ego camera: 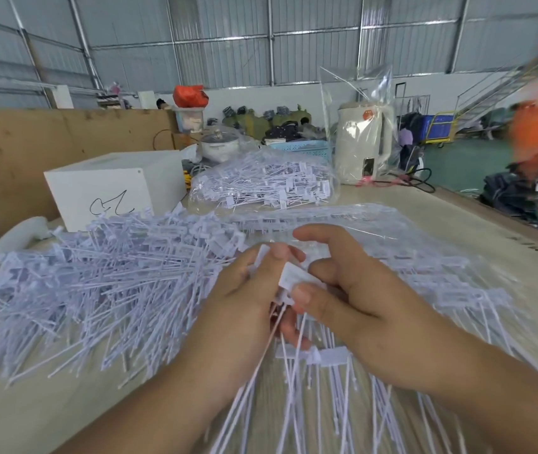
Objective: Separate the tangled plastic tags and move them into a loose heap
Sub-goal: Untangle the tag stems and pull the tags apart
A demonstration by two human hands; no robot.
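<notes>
here, both hands meet at the centre of the table [457, 217], above a spread of white plastic tags. the left hand [244, 290] has its fingers curled around a small bunch of tags [297, 280], thumb pressed on the flat label end; the thin tails of this bunch hang down and fan out toward the near edge of the table. the right hand [359, 290] pinches the same label end between thumb and curled fingers, with the index finger raised and bent above it. the two hands touch at the bunch.

a large loose heap of tags [97, 283] lies to the left of the hands, tails pointing in many directions. more tags lie under a sheet of clear plastic [375, 231] to the right and behind the hands.

farther back, a sealed clear bag of tags [261, 181] rests on the table. a white box [113, 185] with a black scribble stands to its left. a pale electric kettle [364, 145], wrapped in a clear bag, stands to its right. the right edge of the view is blurred.
</notes>
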